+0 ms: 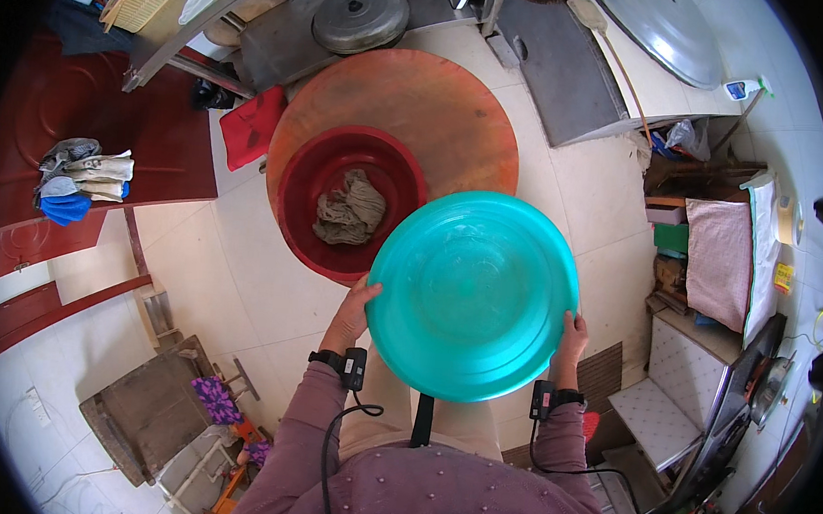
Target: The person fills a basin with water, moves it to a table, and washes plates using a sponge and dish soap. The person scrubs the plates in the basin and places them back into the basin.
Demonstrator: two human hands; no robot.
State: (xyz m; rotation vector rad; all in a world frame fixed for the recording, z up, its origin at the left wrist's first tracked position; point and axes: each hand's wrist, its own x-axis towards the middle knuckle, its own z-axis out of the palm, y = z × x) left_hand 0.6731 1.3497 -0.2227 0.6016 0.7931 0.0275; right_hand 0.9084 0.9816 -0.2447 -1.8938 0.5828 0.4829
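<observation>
A large turquoise plastic basin [470, 285] is held in front of my body by its rim, overlapping the near right edge of the round table. My left hand [355, 310] grips the rim on the left, and my right hand [570, 337] grips it on the right. The fingers are partly hidden by the basin. Just beyond my left hand, a dark red basin [295, 200] stands on the round orange-brown table [455, 118]. A crumpled greyish cloth [352, 209] lies inside the red basin.
Behind the table is a stove counter with a lidded pan [361, 17]. A dark red cabinet [143, 134] on the left bears several gloves [88, 177]. A wooden stool-like board [148, 410] stands lower left. Shelves with a pinkish cloth [718, 262] line the right wall.
</observation>
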